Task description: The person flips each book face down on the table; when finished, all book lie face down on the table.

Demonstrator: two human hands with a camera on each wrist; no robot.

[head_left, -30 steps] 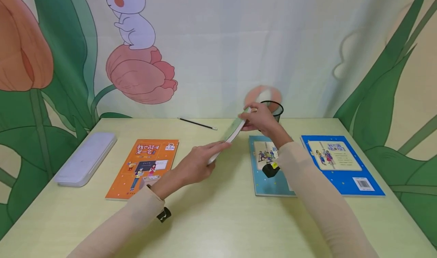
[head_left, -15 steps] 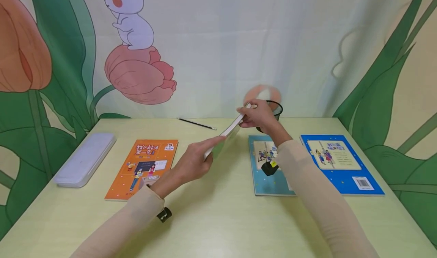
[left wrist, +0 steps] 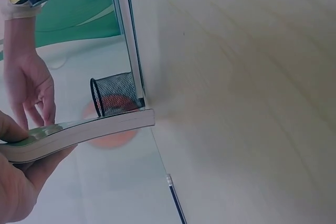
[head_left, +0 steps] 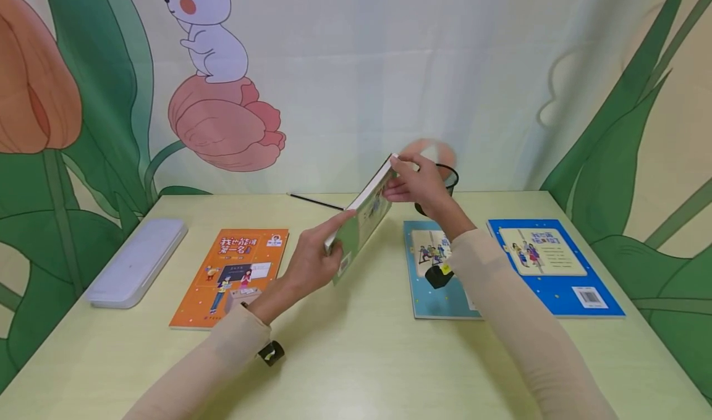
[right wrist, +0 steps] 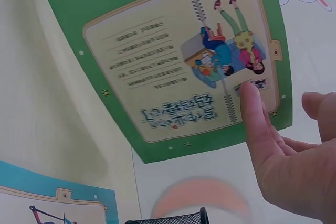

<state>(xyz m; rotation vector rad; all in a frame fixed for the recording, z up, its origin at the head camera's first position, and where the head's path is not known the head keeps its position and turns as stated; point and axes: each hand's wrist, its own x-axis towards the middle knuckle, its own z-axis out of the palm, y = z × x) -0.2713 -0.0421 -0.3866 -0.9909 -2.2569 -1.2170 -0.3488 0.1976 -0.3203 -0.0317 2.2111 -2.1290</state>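
Note:
A green book (head_left: 361,225) is held up tilted above the table, its white page edge upward in the head view. My left hand (head_left: 314,253) pinches its near lower end, with the thumb on one cover and fingers on the other, as the left wrist view shows. My right hand (head_left: 419,185) is at the far upper end. In the right wrist view, a straight finger (right wrist: 254,121) of it lies over the green back cover (right wrist: 173,66), which has a cartoon and printed text, while another digit stands apart from the book.
An orange book (head_left: 233,278) and a pale pencil case (head_left: 139,262) lie on the left. A teal book (head_left: 439,302) and a blue book (head_left: 562,272) lie on the right. A black mesh pen holder (left wrist: 118,94) and a pencil (head_left: 314,201) are at the back.
The green book has turned over between the hands, so its back cover now faces the right and the front. The right hand's fingers have loosened from the far end. Other things stay put.

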